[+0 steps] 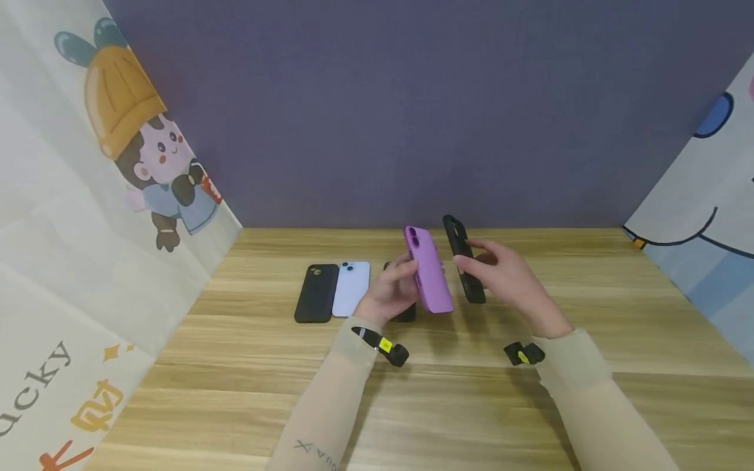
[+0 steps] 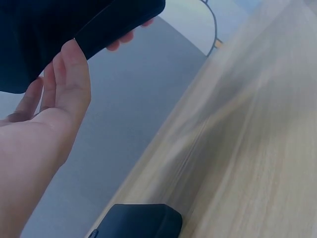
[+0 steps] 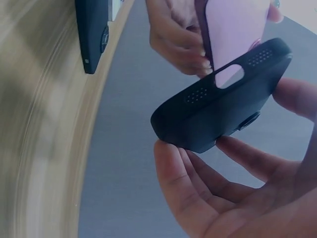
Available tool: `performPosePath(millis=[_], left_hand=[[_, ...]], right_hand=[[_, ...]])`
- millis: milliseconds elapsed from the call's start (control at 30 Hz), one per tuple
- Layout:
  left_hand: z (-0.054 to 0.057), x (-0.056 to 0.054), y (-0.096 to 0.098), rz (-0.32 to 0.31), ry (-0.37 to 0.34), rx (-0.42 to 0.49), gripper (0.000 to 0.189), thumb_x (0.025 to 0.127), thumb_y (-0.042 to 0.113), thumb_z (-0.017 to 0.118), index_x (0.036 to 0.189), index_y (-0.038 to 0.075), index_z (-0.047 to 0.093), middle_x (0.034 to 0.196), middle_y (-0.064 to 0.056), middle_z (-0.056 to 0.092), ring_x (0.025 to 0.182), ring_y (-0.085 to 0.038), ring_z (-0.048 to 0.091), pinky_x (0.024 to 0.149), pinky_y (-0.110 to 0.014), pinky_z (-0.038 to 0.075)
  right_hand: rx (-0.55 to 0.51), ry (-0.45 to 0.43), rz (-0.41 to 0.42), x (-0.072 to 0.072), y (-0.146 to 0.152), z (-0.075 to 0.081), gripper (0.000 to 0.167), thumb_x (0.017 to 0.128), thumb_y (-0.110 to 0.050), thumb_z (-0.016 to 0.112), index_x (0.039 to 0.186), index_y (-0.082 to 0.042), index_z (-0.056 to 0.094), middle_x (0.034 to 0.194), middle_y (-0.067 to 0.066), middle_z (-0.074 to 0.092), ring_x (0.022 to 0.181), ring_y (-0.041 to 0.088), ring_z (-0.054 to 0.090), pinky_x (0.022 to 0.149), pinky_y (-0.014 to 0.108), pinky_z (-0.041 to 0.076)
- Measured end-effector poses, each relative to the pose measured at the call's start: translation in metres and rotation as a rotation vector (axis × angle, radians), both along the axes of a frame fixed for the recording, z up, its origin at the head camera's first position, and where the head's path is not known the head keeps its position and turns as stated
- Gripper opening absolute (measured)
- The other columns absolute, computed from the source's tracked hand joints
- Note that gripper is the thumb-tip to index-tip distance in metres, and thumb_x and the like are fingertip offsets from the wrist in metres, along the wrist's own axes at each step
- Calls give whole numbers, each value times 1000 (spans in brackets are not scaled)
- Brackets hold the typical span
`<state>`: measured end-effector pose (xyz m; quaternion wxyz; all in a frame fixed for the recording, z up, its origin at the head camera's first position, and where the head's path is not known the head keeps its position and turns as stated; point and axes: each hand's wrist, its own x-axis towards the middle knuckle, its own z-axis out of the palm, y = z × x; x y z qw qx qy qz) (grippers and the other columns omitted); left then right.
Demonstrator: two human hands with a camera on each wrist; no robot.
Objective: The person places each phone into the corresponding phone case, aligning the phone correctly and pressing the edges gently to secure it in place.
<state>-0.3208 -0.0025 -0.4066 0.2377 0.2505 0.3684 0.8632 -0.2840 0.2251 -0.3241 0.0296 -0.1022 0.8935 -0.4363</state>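
Purple phone (image 1: pixel 432 271) sits right of centre in the head view, raised over the table (image 1: pixel 235 366) with its camera end up. From my remote seat I see the left hand (image 1: pixel 390 289) curled round it, thumb along its left edge. Just to its right, my right hand (image 1: pixel 501 271) pinches a black case (image 1: pixel 461 248) between thumb and fingers, leaving a gap between the two.

That pinch worries me most: the right wrist view shows mainly fingertips on the case, so a bump against one corner could pivot it or knock it loose. The two also lean at different angles; if they met like this, I judge a rim would catch before the camera openings lined up. Thumb and fingers on the phone's edges could get trapped, and shifting them would loosen the hold.

A slip by the left hand could drop the phone onto the half-hidden black item (image 1: pixel 405 316) below. Further left in the frame, a pale blue phone (image 1: pixel 351 289) lies beside another black case (image 1: pixel 316 293); a careless left sleeve (image 1: pixel 352 347) might sweep those aside.
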Motion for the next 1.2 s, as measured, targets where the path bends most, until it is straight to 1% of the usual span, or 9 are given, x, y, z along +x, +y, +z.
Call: performPosePath(millis=[133,300,467,633,733,833,967,1067,1200], left_hand=[[1,0,1,9,-2,-9,78,70,41,91,135,16,54,116,0,66,108,-15,61,103,-39,41],[0,0,2,17,-11,-3,76,70,40,91,133,15,56,116,1,67,107,-16,62,102,-38,42],[1,1,2,25,-9,-5,75,71,40,91,132,15,56,116,1,67,107,-15,62,102,-38,42],[2,1,2,35,-12,2,73,70,40,91,129,15,57,113,2,68,104,-13,62,100,-37,42],[2,1,2,35,-10,5,69,70,40,91,127,16,58,112,3,68,104,-13,62,99,-36,43],[2,1,3,28,-5,4,69,71,40,91,127,17,59,113,4,69,105,-12,62,99,-36,42],[2,1,3,28,-9,-1,71,70,40,91,129,18,59,116,4,69,107,-13,62,100,-36,42],[2,1,3,31,-10,-2,71,70,40,91,129,18,59,117,3,68,108,-14,61,101,-36,41],[2,0,3,32,-3,-1,70,70,39,92,129,19,60,118,3,68,109,-14,60,102,-36,41]], right_hand=[[-40,-4,7,4,-2,3,79,96,-57,63,154,-9,41,132,24,62,111,35,66,88,47,56],[-56,-1,26,7,-5,6,77,96,-56,64,153,-9,43,129,22,64,111,34,66,87,46,57],[-44,12,31,9,-8,6,75,96,-55,63,152,-10,44,127,20,66,110,33,66,87,46,57],[-41,16,59,10,-11,5,76,96,-57,64,152,-10,44,128,21,65,113,34,65,89,48,56],[-26,17,58,10,-12,4,78,94,-60,64,152,-11,46,129,20,65,114,33,65,89,48,55],[-28,14,56,11,-14,4,78,94,-60,64,151,-11,46,128,20,65,114,34,65,88,48,55],[-35,12,62,13,-15,5,78,93,-60,64,151,-11,46,127,19,66,116,33,64,93,50,53],[-26,28,64,14,-17,5,77,93,-61,65,150,-12,47,126,17,67,117,32,63,96,51,51],[-12,43,65,15,-18,6,76,93,-60,65,150,-12,48,126,17,67,116,32,64,96,52,50]])
